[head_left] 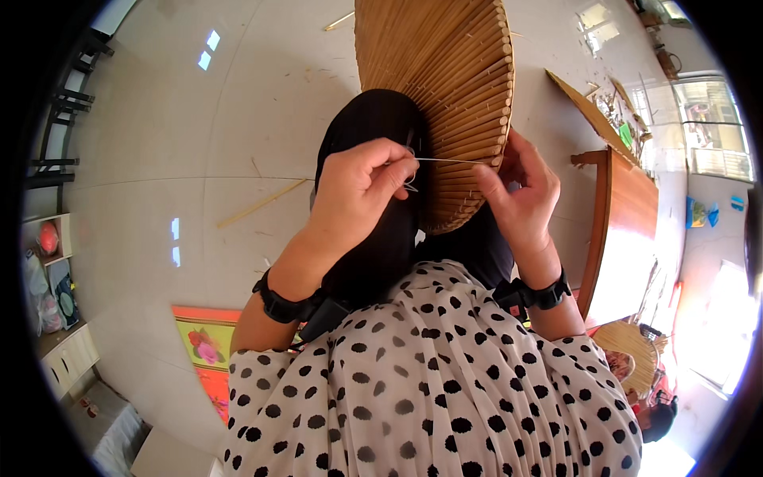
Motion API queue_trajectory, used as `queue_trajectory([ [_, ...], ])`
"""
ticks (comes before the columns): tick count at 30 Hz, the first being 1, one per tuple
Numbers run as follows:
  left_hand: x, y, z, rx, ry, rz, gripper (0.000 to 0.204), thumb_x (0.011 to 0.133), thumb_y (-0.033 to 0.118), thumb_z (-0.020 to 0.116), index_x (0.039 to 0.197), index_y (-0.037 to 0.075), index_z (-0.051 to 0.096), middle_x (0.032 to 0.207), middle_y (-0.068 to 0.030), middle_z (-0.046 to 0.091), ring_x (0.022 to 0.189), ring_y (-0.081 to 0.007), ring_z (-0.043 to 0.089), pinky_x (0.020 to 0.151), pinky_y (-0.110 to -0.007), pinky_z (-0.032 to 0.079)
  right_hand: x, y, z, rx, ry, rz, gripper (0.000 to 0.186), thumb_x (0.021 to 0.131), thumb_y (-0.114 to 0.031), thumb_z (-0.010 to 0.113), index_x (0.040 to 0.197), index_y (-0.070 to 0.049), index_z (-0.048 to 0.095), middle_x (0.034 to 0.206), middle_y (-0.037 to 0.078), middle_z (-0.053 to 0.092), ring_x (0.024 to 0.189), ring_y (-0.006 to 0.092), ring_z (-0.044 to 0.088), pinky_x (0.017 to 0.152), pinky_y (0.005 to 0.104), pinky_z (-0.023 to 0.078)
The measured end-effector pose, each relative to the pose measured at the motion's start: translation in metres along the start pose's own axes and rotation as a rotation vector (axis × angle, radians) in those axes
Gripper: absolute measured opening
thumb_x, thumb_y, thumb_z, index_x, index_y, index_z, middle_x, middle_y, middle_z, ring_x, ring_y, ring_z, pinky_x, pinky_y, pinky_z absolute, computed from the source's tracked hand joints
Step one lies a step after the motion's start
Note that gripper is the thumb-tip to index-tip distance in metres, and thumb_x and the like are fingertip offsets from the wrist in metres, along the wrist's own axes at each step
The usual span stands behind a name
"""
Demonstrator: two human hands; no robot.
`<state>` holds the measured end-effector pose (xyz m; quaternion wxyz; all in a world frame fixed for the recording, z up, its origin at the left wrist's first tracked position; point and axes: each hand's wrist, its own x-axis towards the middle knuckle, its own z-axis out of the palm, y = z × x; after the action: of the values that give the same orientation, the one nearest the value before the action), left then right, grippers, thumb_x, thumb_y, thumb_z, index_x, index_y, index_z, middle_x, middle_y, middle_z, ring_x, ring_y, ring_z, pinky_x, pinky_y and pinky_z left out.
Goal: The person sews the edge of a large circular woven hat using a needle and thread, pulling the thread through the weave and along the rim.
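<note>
- Your left hand (362,187) pinches a thin thread (445,160), fingers closed on it; thread runs level, left to right, at frame centre
- Your right hand (517,191) grips the lower rim of the bamboo-slat hat (445,87); hat lies upper centre, slats fanning toward lower right
- Bright flowered mat (208,350) lower left; wooden table (628,222) right

We see a tan slatted bamboo fan (445,87), our white blouse (429,381) dotted black, black wrist straps (282,306), a pale glossy floor (199,143), a reddish-brown worktop (632,230), an orange-and-yellow floral mat (208,350).
</note>
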<state>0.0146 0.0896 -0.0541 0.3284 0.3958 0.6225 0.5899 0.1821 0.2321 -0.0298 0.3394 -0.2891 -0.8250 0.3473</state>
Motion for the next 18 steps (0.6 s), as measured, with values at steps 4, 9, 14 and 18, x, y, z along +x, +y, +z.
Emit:
queue_trajectory([
  [4,0.008,0.014,0.006,-0.488,-0.137,0.062,0.029,0.104,0.021,0.049,0.084,0.001,0.054,0.095,-0.0153,0.066,0.072,-0.0169,0.068,0.067,-0.026,0.051,-0.005,0.002,0.012,-0.048,0.022,0.013,0.045,0.075,-0.012,0.083,0.114,0.003,0.066,0.079,0.007,0.066,0.064,0.0107,0.061,0.058,0.0239,0.051],
  [9,0.026,0.011,0.022,-0.775,-0.214,0.120,0.022,0.103,0.012,0.050,0.084,0.001,0.054,0.081,-0.0047,0.061,0.070,-0.0106,0.057,0.068,-0.026,0.047,-0.004,-0.011,0.015,-0.298,0.027,-0.046,0.026,0.074,-0.009,0.079,0.091,0.001,0.061,0.069,0.010,0.059,0.053,0.0193,0.056,0.050,0.0304,0.046],
  [14,0.033,0.016,0.025,-0.623,-0.112,0.243,0.020,0.101,0.009,0.052,0.083,0.000,0.055,0.075,-0.0031,0.058,0.066,-0.0084,0.050,0.064,-0.023,0.044,-0.005,-0.015,0.020,-0.342,0.038,-0.026,0.026,0.075,-0.009,0.077,0.077,-0.002,0.052,0.064,0.013,0.055,0.050,0.0273,0.054,0.048,0.0351,0.044],
  [18,0.035,0.021,0.017,-0.532,-0.086,0.253,0.026,0.103,0.012,0.048,0.080,0.001,0.050,0.074,-0.0047,0.054,0.062,-0.0129,0.051,0.079,-0.032,0.050,-0.003,-0.022,0.021,-0.399,0.029,-0.018,0.028,0.076,-0.010,0.077,0.075,-0.003,0.050,0.062,0.012,0.056,0.049,0.0284,0.054,0.047,0.0351,0.045],
])
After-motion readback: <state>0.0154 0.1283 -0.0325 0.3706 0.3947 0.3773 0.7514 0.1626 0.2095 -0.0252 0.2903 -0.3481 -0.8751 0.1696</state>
